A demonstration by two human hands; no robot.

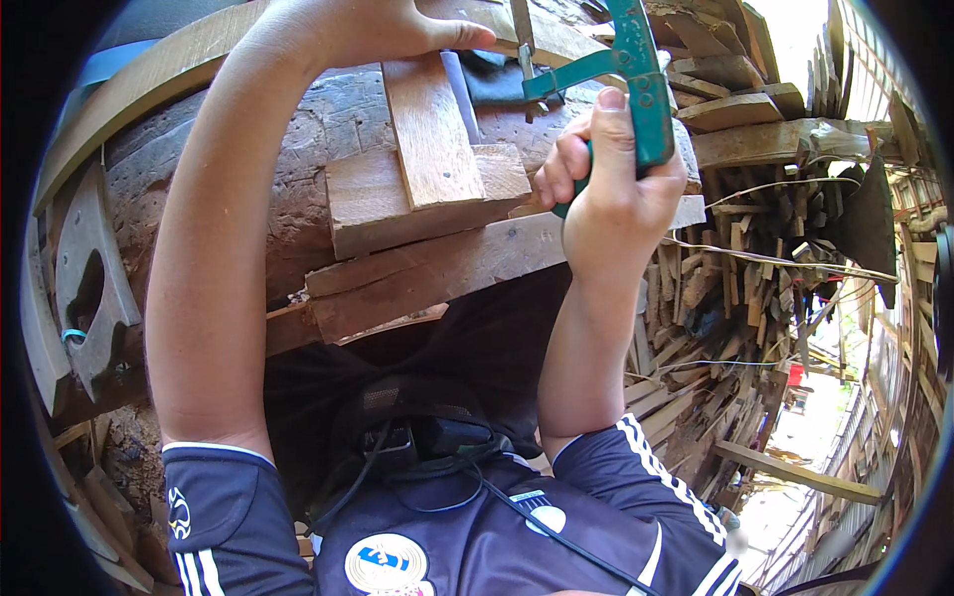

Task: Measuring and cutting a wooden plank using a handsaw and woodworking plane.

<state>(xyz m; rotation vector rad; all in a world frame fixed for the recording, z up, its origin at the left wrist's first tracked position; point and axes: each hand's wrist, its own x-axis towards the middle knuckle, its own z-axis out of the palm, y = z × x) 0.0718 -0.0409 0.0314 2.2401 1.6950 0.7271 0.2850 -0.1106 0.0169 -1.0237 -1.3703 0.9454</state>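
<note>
My right hand [621, 174] is wrapped around the handle of a green metal hacksaw [648, 89], its thumb lying along the frame. The saw's narrow blade runs up past the upper edge, fixed to a green arm by a small metal fitting, and passes in front of a long curved wooden plank [149, 84]. Whether the blade bites into the plank I cannot tell. Over that plank lies my left hand [393, 35], thumb stretched toward the blade; its other fingers are cut off by the upper edge. Below it, a short wooden board [432, 134] rests on a thicker wood block [373, 199].
Under the blocks is a big, rough, cracked log [328, 114], with a wooden beam [437, 273] along its near side. A grey shaped piece with a cutout [94, 278] stands at the left. Stacked wood offcuts [730, 298] fill the right, crossed by thin wires.
</note>
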